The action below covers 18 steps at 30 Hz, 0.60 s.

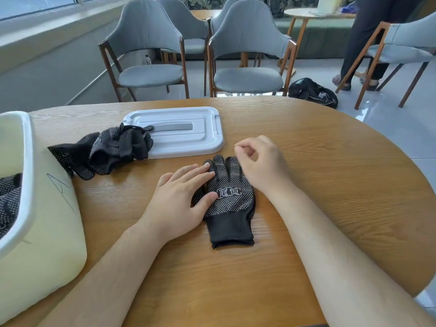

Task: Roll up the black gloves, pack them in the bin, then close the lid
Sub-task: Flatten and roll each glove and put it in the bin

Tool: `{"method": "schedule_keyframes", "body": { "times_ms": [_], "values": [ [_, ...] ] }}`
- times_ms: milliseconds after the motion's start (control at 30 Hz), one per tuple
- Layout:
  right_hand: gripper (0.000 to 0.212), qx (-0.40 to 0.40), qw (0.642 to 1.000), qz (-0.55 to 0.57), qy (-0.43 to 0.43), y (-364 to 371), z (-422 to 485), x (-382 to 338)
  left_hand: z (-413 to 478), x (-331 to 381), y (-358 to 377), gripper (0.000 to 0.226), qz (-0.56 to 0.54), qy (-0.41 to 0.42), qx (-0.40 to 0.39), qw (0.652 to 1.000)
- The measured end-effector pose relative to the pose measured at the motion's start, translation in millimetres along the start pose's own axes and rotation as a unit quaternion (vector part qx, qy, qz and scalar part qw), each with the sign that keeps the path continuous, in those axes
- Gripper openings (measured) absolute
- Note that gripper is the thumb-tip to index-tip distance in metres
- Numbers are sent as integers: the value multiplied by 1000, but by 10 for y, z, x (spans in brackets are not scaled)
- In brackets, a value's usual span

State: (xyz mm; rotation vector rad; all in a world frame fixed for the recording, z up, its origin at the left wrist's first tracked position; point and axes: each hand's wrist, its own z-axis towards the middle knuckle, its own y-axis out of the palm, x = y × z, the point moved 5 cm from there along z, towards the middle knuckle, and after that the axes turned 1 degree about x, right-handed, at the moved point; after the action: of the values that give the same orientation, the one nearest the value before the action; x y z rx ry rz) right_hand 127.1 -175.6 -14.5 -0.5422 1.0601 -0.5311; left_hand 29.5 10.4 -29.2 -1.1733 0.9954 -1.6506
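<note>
A black dotted glove (230, 199) lies flat on the wooden table (330, 175), fingers pointing away from me, cuff toward me. My left hand (179, 199) presses flat on the glove's left side, fingers straight. My right hand (262, 159) hovers at the glove's fingertips with its fingers curled and nothing visibly held. A heap of more black gloves (106, 149) lies to the left, partly on the white lid (188, 131). The pale yellow bin (42, 220) stands at the left edge with black gloves (9, 197) inside.
Grey chairs (247, 50) stand beyond the table's far edge. A black bag (313, 92) lies on the floor at the right, and a person's legs (368, 43) stand near another chair and a small round table.
</note>
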Motion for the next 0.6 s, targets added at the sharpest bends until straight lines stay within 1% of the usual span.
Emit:
{"method": "schedule_keyframes", "body": {
  "times_ms": [67,167,267,367,467,533,600],
  "values": [
    [13,-1,999,34,35,-84,-14,130,0,9,-26,61,-13,6,0,1000],
    [10,-39,999,29,22,-109,-54,178,50,126,-91,57,-25,15,13,999],
    [13,-70,997,15,17,-48,-47,167,173,288,-89,64,-8,28,-2,1000],
    [16,-89,996,-15,21,-5,-28,156,195,339,42,73,12,25,-44,999],
    [13,-86,996,-23,14,1,-20,127,157,298,108,83,6,25,-62,998],
    [12,-72,997,-20,-3,-4,-33,93,142,272,117,90,6,33,-58,998],
    [10,-56,998,-10,-25,-16,-41,51,145,265,117,92,0,35,-54,998]
  ]
}}
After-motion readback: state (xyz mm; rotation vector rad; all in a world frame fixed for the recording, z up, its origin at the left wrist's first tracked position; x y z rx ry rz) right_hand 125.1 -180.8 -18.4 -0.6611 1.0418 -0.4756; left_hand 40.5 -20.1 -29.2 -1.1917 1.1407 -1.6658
